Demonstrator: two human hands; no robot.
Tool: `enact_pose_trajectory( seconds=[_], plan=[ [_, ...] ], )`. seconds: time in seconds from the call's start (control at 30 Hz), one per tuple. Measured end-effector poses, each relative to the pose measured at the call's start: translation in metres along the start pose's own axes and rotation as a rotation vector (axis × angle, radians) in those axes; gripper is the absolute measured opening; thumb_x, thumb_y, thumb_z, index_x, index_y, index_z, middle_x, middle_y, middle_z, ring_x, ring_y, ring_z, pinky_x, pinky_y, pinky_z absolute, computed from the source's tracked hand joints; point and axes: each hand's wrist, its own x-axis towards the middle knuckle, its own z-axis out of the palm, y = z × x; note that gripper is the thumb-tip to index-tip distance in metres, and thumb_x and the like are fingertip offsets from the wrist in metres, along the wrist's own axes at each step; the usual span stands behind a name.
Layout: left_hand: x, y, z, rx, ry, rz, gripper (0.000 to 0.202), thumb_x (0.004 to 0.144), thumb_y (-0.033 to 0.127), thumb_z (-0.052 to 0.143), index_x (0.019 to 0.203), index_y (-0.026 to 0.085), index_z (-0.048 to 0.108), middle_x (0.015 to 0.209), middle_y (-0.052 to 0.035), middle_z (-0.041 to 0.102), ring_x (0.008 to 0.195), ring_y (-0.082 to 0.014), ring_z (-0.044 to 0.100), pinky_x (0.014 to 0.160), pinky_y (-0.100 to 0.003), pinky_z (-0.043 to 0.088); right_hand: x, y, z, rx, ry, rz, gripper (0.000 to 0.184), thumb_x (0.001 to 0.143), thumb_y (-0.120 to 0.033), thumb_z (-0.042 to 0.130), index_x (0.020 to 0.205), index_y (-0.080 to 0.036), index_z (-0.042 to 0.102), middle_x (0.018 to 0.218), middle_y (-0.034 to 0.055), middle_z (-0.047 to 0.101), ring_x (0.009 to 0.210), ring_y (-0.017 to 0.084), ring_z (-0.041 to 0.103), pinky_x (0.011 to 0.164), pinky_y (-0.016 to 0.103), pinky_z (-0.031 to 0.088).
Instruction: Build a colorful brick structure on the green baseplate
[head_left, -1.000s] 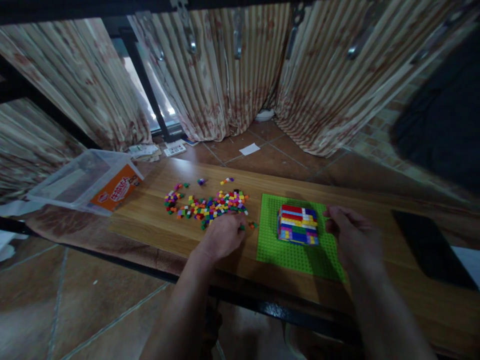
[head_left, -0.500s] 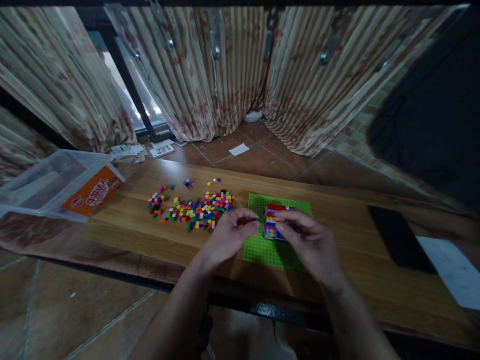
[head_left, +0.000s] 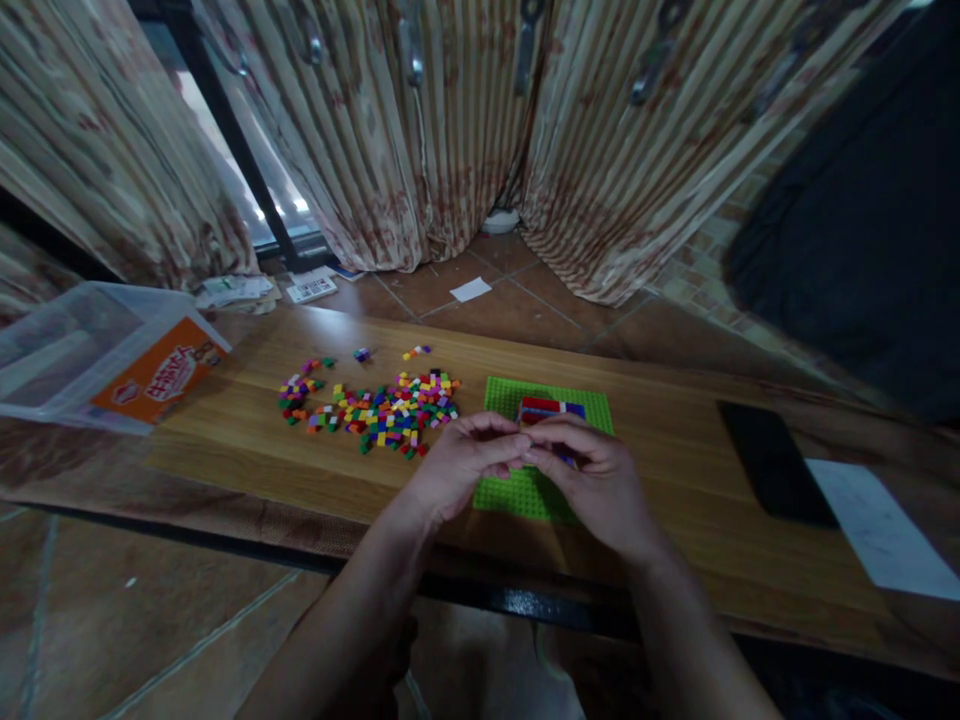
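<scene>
Over a green studded baseplate (head_left: 510, 495), my left hand (head_left: 469, 460) and my right hand (head_left: 589, 475) meet at the fingertips. Both hands are closed in a pinch; whatever lies between the fingers is too small and covered to make out. Behind the right fingers, a block of stacked coloured bricks (head_left: 551, 405) stands on the baseplate, its red, white and blue far row showing and its near part hidden by the hand. Left of my left hand, a pile of small loose bricks (head_left: 397, 410) in many colours is spread over the wooden table (head_left: 300, 470).
A clear plastic bin (head_left: 52, 350) with an orange label stands at the table's left end. On the right lie a dark flat tablet-like slab (head_left: 776, 465) and a white sheet of paper (head_left: 885, 525). Striped curtains (head_left: 450, 140) hang beyond the table.
My hands have come together from being apart, the right one moving left off the stacked bricks to meet the left fingertips. The whole view has shifted slightly.
</scene>
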Motion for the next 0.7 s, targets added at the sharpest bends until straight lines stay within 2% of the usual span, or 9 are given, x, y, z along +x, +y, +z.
enact_pose_trajectory(
  seconds=[0.2,0.4,0.57,0.7],
  plan=[
    [0.003,-0.002,0.000,-0.044,0.004,0.013,0.030,0.063,0.034,0.083,0.080,0.013,0.069,0.066,0.0000,0.066,0.060,-0.0080,0.060,0.058,-0.020,0.045,-0.001,0.002,-0.002,-0.003,0.045,0.058,0.009,0.084,-0.029,0.067,0.091,-0.026,0.072,0.090,0.0001,0.072,0.083,0.016,0.066,0.077,0.031,0.052],
    [0.003,-0.004,0.000,-0.026,0.008,0.045,0.024,0.066,0.028,0.080,0.084,0.015,0.071,0.071,-0.0003,0.068,0.065,-0.0085,0.061,0.064,-0.021,0.046,-0.004,0.011,-0.004,0.005,0.050,0.064,0.011,0.085,-0.030,0.066,0.094,-0.026,0.071,0.089,-0.0006,0.072,0.078,0.015,0.065,0.072,0.030,0.052],
    [0.003,-0.005,0.002,0.032,-0.009,0.053,0.019,0.070,0.028,0.077,0.081,0.014,0.070,0.067,0.0005,0.064,0.062,-0.0079,0.057,0.062,-0.022,0.043,-0.002,0.013,-0.003,-0.013,0.084,-0.018,0.012,0.084,-0.027,0.067,0.094,-0.029,0.073,0.092,-0.0003,0.071,0.086,0.016,0.065,0.077,0.031,0.052],
    [0.003,-0.005,0.001,0.032,-0.030,0.006,0.021,0.070,0.031,0.077,0.079,0.014,0.069,0.069,0.0000,0.063,0.061,-0.0073,0.054,0.061,-0.022,0.042,0.001,0.014,-0.001,-0.032,0.109,-0.065,0.014,0.084,-0.025,0.068,0.095,-0.031,0.074,0.097,0.0010,0.068,0.095,0.016,0.063,0.080,0.031,0.052]
  ],
)
